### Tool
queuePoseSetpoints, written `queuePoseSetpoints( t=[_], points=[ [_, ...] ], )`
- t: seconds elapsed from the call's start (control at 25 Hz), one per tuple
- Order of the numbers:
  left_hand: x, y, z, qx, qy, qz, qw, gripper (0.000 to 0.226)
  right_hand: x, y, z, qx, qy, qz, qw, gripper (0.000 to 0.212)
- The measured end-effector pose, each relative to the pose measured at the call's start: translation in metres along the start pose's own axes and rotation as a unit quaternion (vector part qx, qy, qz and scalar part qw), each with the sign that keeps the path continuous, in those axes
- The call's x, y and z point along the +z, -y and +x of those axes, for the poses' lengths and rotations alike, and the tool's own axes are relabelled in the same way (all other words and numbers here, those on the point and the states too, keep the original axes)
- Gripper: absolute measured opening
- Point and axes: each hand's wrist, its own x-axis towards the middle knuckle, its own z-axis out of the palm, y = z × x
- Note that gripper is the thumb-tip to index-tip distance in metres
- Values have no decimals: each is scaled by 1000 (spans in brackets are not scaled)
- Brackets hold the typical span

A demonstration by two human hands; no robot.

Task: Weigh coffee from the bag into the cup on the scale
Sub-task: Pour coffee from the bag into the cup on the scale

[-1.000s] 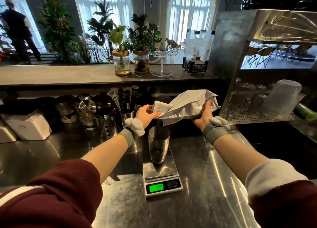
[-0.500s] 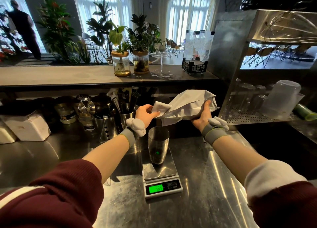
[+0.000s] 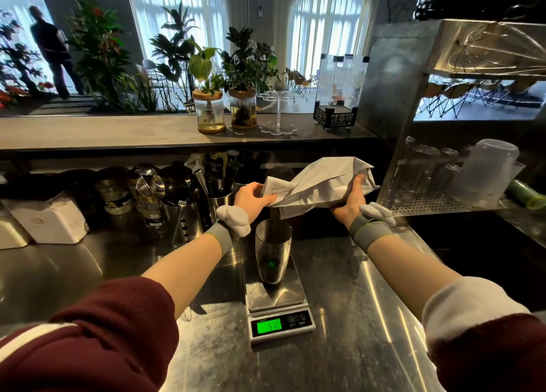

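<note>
**Coffee bag held over the cup at a steel café counter**

A steel counter (image 3: 354, 317) carries a scale (image 3: 276, 300), its green display lit. A clear cup (image 3: 273, 250) stands on the platform with dark coffee at the bottom. Above it a white bag (image 3: 319, 185) lies tilted, mouth leftward. The left hand (image 3: 254, 198) pinches the mouth with closed fingers; the right hand (image 3: 350, 201) cups its underside, fingers wrapped around it.
</note>
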Motion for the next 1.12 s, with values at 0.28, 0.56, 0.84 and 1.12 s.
queuePoseSetpoints(
  t=[0.28, 0.56, 0.84, 1.12],
  points=[
    [-2, -1, -1, 23, -11, 10, 1000, 32, 2, -2, -4, 7, 15, 5, 1000, 59],
    [-1, 0, -1, 5, 3, -8, 1000, 39, 1, 0, -2, -2, 11, 2, 1000, 59],
    [-2, -2, 0, 38, -44, 44, 997, 23, 2, -4, -3, -1, 9, 3, 1000, 60],
    [-3, 0, -3, 24, -13, -16, 999, 37, 2, -1, -5, -4, -2, -1, 1000, 59]
  ],
)
